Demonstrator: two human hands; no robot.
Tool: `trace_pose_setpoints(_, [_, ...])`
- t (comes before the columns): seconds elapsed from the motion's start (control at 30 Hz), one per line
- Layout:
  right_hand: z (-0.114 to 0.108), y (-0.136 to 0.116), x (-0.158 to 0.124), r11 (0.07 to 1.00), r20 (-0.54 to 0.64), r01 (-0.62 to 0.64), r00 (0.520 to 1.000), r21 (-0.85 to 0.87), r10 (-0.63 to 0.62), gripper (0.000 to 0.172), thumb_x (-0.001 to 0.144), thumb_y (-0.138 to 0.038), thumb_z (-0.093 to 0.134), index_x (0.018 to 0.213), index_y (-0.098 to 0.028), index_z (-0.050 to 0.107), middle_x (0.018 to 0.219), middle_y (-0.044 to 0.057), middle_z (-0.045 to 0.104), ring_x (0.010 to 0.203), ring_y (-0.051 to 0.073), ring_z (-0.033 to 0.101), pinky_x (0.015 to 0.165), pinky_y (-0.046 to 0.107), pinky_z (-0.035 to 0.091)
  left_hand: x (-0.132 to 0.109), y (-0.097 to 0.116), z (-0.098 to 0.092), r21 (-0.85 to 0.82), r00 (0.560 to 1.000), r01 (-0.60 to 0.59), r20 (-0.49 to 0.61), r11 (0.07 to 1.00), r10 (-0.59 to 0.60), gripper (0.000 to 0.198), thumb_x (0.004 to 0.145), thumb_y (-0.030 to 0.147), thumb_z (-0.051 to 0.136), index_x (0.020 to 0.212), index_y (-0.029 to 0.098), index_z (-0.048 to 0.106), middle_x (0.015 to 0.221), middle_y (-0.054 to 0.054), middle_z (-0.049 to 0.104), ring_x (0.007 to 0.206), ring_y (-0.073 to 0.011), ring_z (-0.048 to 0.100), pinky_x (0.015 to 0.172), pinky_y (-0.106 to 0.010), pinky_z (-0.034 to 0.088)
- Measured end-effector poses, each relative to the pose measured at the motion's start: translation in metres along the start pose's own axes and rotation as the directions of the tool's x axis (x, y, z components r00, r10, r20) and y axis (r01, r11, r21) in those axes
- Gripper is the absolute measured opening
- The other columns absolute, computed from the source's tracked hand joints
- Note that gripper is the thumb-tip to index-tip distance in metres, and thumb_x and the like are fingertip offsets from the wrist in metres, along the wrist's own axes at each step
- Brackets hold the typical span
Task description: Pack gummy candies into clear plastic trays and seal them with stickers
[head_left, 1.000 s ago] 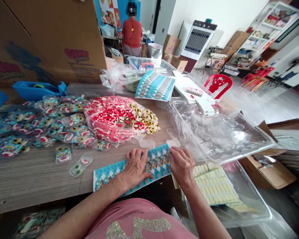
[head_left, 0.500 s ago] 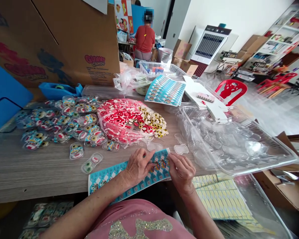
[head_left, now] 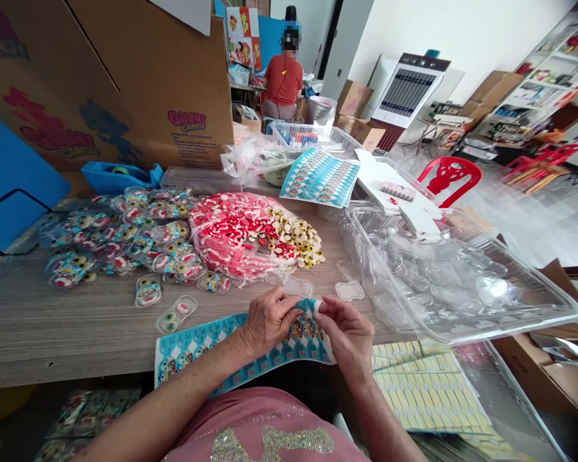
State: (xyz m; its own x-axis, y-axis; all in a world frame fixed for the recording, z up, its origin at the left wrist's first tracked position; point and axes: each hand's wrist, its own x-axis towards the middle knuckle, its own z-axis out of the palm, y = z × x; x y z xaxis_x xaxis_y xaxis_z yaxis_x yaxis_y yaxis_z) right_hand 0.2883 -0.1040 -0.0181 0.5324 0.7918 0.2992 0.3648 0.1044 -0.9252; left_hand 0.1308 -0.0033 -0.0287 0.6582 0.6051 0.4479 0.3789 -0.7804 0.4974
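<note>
A long blue sticker sheet point(head_left: 207, 340) lies along the table's front edge, under my left forearm. My left hand point(head_left: 271, 321) presses thumb and fingers together on the sheet's upper edge. At the sheet's right end, my right hand point(head_left: 349, 330) pinches its white corner, which is lifted and bent. Beyond my hands, an open plastic bag point(head_left: 231, 237) holds red and white candies and yellow ring-shaped ones. A clear pack with green candies point(head_left: 177, 314) lies left of my left hand, beside filled, labelled packs point(head_left: 148, 290). Clear shells point(head_left: 349, 290) rest behind my right hand.
Filled packs point(head_left: 120, 234) are heaped at the left. A clear tray point(head_left: 443, 282) of shells stands at the right, with yellow sheets point(head_left: 428, 385) below it. Blue sheets point(head_left: 320, 176), a tape dispenser point(head_left: 120, 176) and a large carton point(head_left: 158, 83) are behind. A person point(head_left: 283, 80) sits farther back.
The sheet's right end has bent upward and its left end has shifted left. My right hand has turned and moved slightly left. My left hand stays nearly in place.
</note>
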Motion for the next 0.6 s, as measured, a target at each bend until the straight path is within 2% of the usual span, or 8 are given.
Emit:
trace_pose_setpoints(0.03, [0.0,0.001,0.001,0.991,0.061,-0.103,0.993,0.082,0.098,0.029,0.081,-0.029,0.072,0.109,-0.022,0.069,0.085,0.004,0.076,0.07,0.018,0.071,0.064,0.03,0.059,0.0,0.0,-0.001,0.01,1.0,0.002,-0.006,1.0,-0.002,0.03,0.097,0.039,0.052,0.105,0.022,0.074,0.08,-0.004,0.061,0.071,-0.015,0.059,0.062,-0.026,0.045])
trace_pose_setpoints(0.1, [-0.001,0.006,0.003,0.967,0.173,-0.225,0.964,0.116,0.204,0.042,0.079,-0.033,0.074,0.118,-0.021,0.066,0.086,0.004,0.076,0.07,0.018,0.07,0.062,0.029,0.058,-0.001,0.001,-0.001,0.04,1.0,-0.004,-0.018,0.999,0.004,0.029,0.097,0.04,0.053,0.102,0.021,0.075,0.078,-0.004,0.06,0.069,-0.0144,0.058,0.06,-0.025,0.043])
trace_pose_setpoints(0.2, [-0.005,0.011,0.008,0.954,0.268,-0.292,0.927,0.07,0.263,0.047,0.074,-0.034,0.077,0.118,-0.02,0.067,0.079,0.002,0.075,0.068,0.018,0.067,0.061,0.029,0.056,-0.001,0.002,-0.001,0.066,0.999,-0.034,-0.028,0.997,0.036,0.029,0.096,0.039,0.054,0.098,0.02,0.075,0.076,-0.004,0.059,0.068,-0.0147,0.057,0.059,-0.026,0.043])
trace_pose_setpoints(0.3, [-0.008,0.011,0.014,0.92,0.326,-0.368,0.894,0.138,0.308,0.05,0.073,-0.036,0.077,0.118,-0.02,0.067,0.075,0.0,0.072,0.067,0.018,0.067,0.064,0.032,0.057,0.0,0.005,-0.002,0.057,0.997,-0.055,-0.045,0.997,0.058,0.028,0.097,0.037,0.054,0.098,0.019,0.075,0.077,-0.004,0.059,0.068,-0.0147,0.057,0.058,-0.026,0.043])
trace_pose_setpoints(0.37, [-0.009,0.008,0.019,0.907,0.352,-0.392,0.879,0.153,0.321,0.052,0.073,-0.038,0.076,0.12,-0.02,0.065,0.071,-0.001,0.07,0.063,0.017,0.065,0.061,0.032,0.056,0.001,0.007,-0.004,0.053,0.996,-0.062,-0.067,0.997,0.066,0.028,0.097,0.036,0.053,0.099,0.018,0.075,0.076,-0.004,0.059,0.067,-0.0144,0.057,0.057,-0.026,0.043])
trace_pose_setpoints(0.47, [-0.011,0.006,0.022,0.926,0.38,-0.363,0.875,0.102,0.301,0.041,0.073,-0.041,0.076,0.107,-0.019,0.069,0.065,-0.001,0.067,0.058,0.016,0.062,0.055,0.029,0.052,0.002,0.009,-0.006,0.052,0.992,-0.078,-0.095,0.996,0.082,0.028,0.096,0.037,0.055,0.099,0.019,0.076,0.076,-0.005,0.059,0.067,-0.0147,0.057,0.058,-0.026,0.043])
trace_pose_setpoints(0.6, [-0.015,0.008,0.021,0.951,0.398,-0.304,0.88,0.058,0.257,0.023,0.076,-0.035,0.072,0.093,-0.02,0.068,0.066,-0.001,0.067,0.058,0.016,0.06,0.056,0.029,0.051,0.001,0.012,-0.008,0.028,0.992,-0.076,-0.102,0.997,0.079,0.022,0.094,0.033,0.058,0.093,0.02,0.076,0.078,-0.005,0.062,0.072,-0.016,0.057,0.064,-0.028,0.045])
